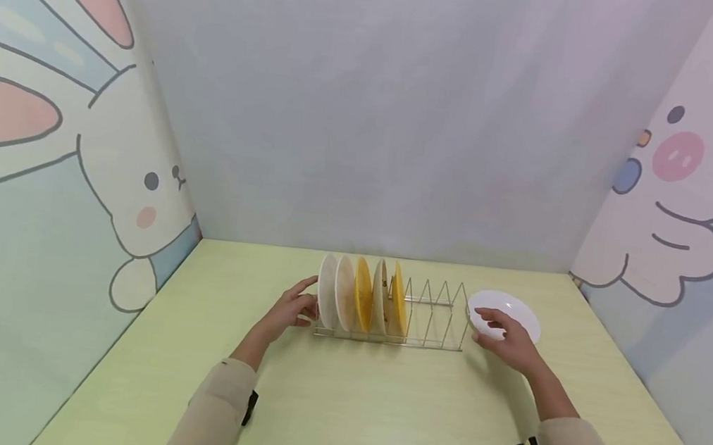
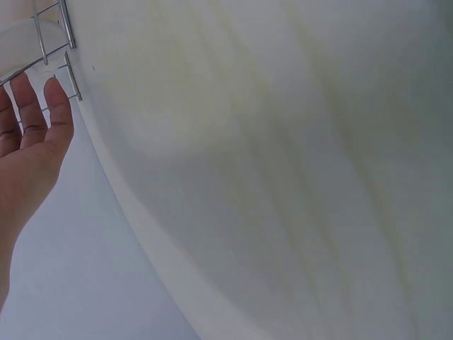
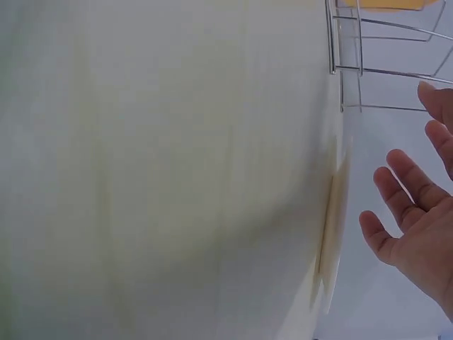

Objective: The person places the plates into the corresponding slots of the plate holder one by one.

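Observation:
A metal wire dish rack stands on the table, its left part filled with several upright plates. From the left these are a white plate, another white plate, a yellow plate, a cream plate and a second yellow plate. At the rack's left end is my left hand, fingers reaching to the end wires; contact is hard to tell. My right hand hovers by the rack's right end with fingers spread, holding nothing. Behind and beneath it, a white plate lies on the table.
The pale yellow-green table meets a grey back wall. Side panels with a cartoon rabbit and another cartoon animal flank it. The rack's right slots hold no plates.

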`<state>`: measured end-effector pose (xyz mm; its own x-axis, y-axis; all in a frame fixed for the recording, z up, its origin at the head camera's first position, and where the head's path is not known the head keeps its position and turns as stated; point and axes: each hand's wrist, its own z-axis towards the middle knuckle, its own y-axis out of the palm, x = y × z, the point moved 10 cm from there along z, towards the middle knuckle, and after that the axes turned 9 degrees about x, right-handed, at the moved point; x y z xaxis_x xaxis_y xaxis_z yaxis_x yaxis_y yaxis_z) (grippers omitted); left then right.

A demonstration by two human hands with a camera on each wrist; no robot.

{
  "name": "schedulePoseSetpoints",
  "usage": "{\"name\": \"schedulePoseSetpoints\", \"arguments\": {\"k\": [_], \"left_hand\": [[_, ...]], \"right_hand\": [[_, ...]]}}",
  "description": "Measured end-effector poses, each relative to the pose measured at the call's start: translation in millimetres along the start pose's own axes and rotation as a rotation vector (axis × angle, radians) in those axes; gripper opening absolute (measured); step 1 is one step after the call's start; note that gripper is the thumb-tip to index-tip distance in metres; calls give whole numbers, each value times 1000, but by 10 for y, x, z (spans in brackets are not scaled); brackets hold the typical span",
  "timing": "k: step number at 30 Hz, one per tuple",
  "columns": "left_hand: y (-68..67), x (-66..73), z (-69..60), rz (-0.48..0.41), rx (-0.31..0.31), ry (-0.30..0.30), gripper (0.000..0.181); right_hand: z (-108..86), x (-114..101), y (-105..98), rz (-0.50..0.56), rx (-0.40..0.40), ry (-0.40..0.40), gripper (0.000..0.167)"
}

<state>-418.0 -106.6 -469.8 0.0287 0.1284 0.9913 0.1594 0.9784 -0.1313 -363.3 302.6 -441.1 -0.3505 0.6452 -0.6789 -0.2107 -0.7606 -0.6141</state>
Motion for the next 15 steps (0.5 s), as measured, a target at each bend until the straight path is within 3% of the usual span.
{"name": "schedulePoseSetpoints", "arguments": {"k": [15], "left_hand": [[0,13,-9,-4,-11,-10,54]], "right_hand": [[133,350,153,-143,-122,108,63]]}}
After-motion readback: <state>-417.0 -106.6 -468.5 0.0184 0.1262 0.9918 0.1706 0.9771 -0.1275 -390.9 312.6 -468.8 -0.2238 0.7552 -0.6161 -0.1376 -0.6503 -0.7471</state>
